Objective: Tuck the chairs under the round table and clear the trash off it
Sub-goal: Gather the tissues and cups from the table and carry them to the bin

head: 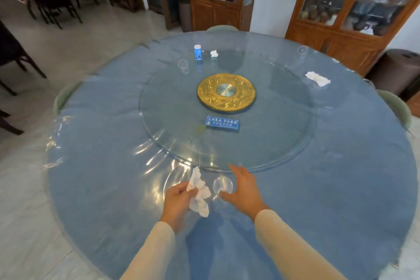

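The head camera looks down across a large round table (102, 188) covered in blue cloth under a shiny clear sheet. Its near edge curves below the person's forearms, and pale floor shows beyond the rim on the left and at the lower right. A round glass turntable (172, 120) sits in the middle, with a gold disc (226, 92) at its centre and a small blue sign (222, 123) just in front of the disc.

The broad near part of the table, between the turntable's rim and the near edge, is bare apart from what lies at the hands. The left hand (178, 202) is closed around a crumpled white tissue (198, 195), which spills out to the right of the fingers. The right hand (243, 188) is spread open with fingers wide, reaching toward a clear plastic cup (222, 185) that stands just left of it; whether the thumb touches the cup cannot be told. The cup stands between the two hands, close to the tissue.

Farther off, a small blue bottle (198, 52) with a white cap stands upright near a second clear cup (183, 65) and a small tissue wad (214, 53). A third clear cup (302, 50) stands toward the far right, and a flattened tissue (317, 78) lies near the right rim.

Green chair backs (396, 103) rise close against the rim at the left, far side and right. Wooden glass-fronted cabinets (354, 2) stand behind the table.
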Demonstrator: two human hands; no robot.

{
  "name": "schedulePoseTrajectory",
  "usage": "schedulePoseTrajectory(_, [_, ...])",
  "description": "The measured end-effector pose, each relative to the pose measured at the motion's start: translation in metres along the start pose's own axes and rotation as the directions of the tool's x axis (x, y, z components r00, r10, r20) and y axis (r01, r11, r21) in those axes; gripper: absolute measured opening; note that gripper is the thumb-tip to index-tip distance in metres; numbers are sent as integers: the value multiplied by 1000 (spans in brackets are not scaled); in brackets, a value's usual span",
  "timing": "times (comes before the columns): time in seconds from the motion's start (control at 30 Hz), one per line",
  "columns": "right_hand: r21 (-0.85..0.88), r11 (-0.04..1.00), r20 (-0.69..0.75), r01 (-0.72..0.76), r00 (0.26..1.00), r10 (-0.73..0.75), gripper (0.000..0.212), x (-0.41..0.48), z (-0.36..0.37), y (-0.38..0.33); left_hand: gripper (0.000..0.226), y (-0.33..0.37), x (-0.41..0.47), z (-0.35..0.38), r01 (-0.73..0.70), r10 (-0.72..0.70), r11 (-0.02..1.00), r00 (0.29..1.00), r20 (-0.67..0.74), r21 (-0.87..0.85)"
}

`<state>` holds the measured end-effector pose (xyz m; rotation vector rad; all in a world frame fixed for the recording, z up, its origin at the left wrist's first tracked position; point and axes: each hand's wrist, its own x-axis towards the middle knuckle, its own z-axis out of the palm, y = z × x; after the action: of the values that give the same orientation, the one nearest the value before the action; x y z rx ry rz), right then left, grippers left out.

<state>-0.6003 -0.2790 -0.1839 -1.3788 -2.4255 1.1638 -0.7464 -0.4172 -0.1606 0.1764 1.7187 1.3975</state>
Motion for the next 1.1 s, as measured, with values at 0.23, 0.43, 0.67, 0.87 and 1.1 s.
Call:
schedulePoseTrajectory(0.23, [-154,962,-46,-226,974,221,91,7,47,-23,11,5,25,-82,3,-3,999,1000,-12,47])
schedulePoseTrajectory(0.43, [2,939,-146,-344,929,340,77,-16,42,-36,11,13,34,-97,-30,21,990,998,67,136])
schedulePoseTrajectory(0.67, [223,914,-267,-340,880,393,72,-75,-16,-21,11,12,11,-18,-86,48,984,972,229,159])
schedulePoseTrajectory(0.87, [299,900,-349,-318,841,413,76,-144,-83,36,16,-9,-38,109,-120,42,975,928,370,188])
schedulePoseTrajectory(1.1, [238,910,-448,-339,793,413,74,-230,-203,148,13,-52,-116,270,-195,50,945,881,471,264])
